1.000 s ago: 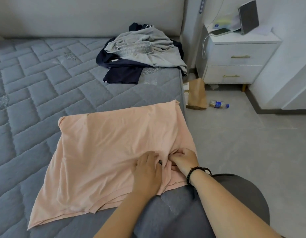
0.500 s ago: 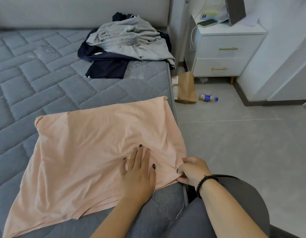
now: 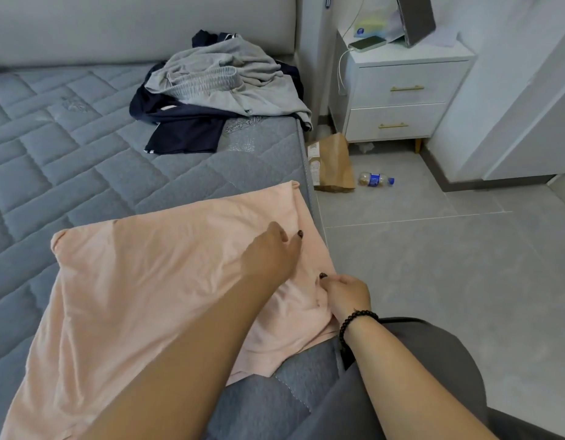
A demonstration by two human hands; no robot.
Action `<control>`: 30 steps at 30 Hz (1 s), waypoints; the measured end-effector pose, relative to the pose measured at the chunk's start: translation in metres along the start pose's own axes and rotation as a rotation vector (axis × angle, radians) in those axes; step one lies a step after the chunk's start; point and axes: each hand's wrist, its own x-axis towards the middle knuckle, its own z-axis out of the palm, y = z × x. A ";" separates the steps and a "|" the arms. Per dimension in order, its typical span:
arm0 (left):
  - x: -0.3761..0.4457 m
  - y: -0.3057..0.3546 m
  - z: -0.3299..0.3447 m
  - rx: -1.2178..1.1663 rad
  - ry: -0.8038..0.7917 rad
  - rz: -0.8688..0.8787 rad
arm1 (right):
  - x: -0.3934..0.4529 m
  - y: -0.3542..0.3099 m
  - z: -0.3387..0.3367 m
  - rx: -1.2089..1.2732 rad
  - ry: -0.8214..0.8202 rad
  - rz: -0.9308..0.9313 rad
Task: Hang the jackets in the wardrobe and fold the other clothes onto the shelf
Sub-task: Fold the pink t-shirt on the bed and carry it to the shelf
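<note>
A peach-pink garment (image 3: 141, 281) lies spread flat on the grey quilted mattress (image 3: 68, 160), its right side at the bed's edge. My left hand (image 3: 271, 252) rests palm down on its right part, fingers stretched toward the far right corner. My right hand (image 3: 346, 295), with a black bead bracelet, pinches the cloth at the near right edge. Further up the bed a grey garment (image 3: 230, 84) lies crumpled on top of a dark navy one (image 3: 183, 128).
A white two-drawer nightstand (image 3: 401, 93) stands beside the bed with a phone (image 3: 367, 43) on a cable. On the tiled floor lie a brown paper bag (image 3: 333, 163) and a plastic bottle (image 3: 374, 180). A pale headboard (image 3: 132, 27) runs along the back.
My left hand has slid forward and to the right across the pink garment, toward its far right corner. My right hand has kept its pinch on the near edge. The view shifted slightly.
</note>
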 end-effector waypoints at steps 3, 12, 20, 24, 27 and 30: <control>0.021 0.019 0.007 0.428 -0.147 0.039 | -0.001 0.004 -0.007 -0.111 0.092 -0.041; 0.045 0.028 -0.002 0.213 -0.030 0.088 | 0.023 0.012 -0.018 -0.138 0.154 0.231; -0.028 -0.016 0.026 -0.078 -0.057 0.350 | 0.015 0.008 -0.016 -0.142 0.146 0.038; -0.079 -0.065 0.036 0.245 -0.035 0.397 | 0.009 0.009 -0.010 -0.388 0.095 -0.074; -0.106 -0.098 0.029 0.398 0.019 0.346 | 0.011 0.012 -0.015 -0.583 0.137 -0.079; -0.117 -0.129 0.008 0.423 0.078 0.185 | 0.005 0.013 -0.016 -0.671 0.168 -0.157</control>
